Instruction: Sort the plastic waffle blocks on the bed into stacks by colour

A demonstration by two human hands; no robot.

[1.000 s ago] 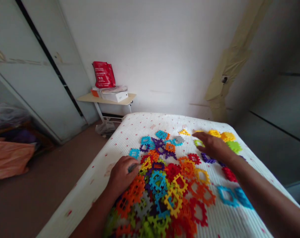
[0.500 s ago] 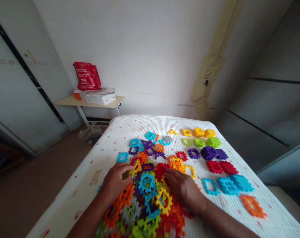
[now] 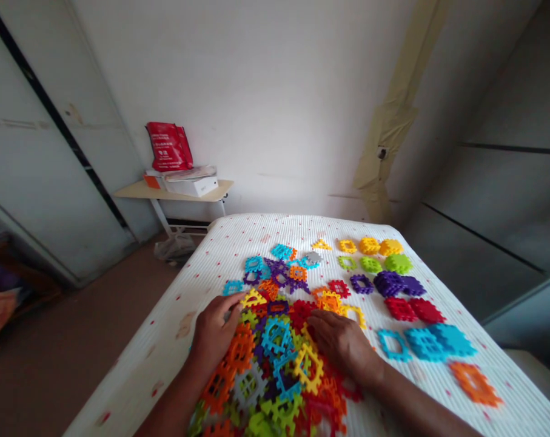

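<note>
A heap of colourful plastic interlocking pieces (image 3: pixel 275 340) lies in front of me, with cut-out windows and toothed edges. At the heap's far left side, my left hand (image 3: pixel 216 328) has its thumb and index finger on a yellow triangular interlocking piece (image 3: pixel 253 297). Over the right side of the heap, my right hand (image 3: pixel 342 343) lies palm down with its fingers stretched out, beside a red piece (image 3: pixel 302 312). Its fingertips touch the heap; nothing shows in its grasp. A yellow square piece (image 3: pixel 308 367) lies just left of that hand.
Sorted stacks stand on the right of the white spotted bed cover (image 3: pixel 193 303): yellow (image 3: pixel 369 245), green (image 3: pixel 398 263), purple (image 3: pixel 388 283), red (image 3: pixel 401 308) and blue (image 3: pixel 424 344). An orange piece (image 3: pixel 475 383) lies nearest. A side table (image 3: pixel 136 190) holds a red bag (image 3: pixel 169 147).
The yellow triangular piece has tipped flatter and moved slightly away from me at my left fingertips. My right hand stays on the heap. The view has shifted a little left.
</note>
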